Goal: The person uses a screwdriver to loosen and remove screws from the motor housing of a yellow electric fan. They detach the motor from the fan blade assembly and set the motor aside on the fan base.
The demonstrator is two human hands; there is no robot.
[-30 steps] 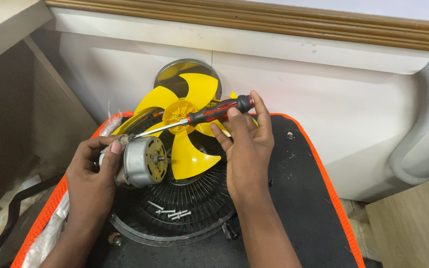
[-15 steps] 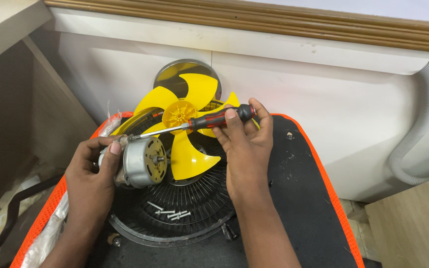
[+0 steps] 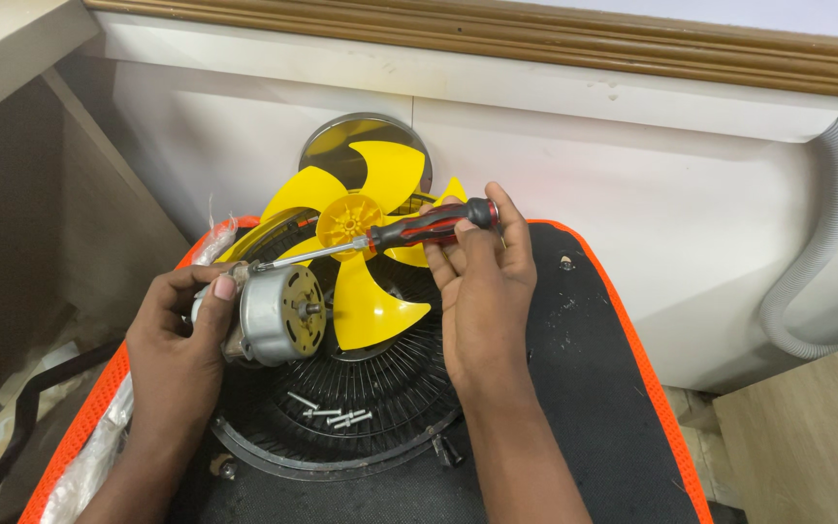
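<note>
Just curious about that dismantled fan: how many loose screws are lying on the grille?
4 or so small silver screws, bunched together on the black wire fan grille, just below the grey metal motor in the left hand. Overlap blurs the count; others may be hidden.

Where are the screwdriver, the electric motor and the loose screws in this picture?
screwdriver [image 3: 434, 223], head view, on the red and black handle.
electric motor [image 3: 278, 312], head view, on its round metal end face.
loose screws [image 3: 337, 415], head view, on the middle of the small pile on the black grille.
</note>
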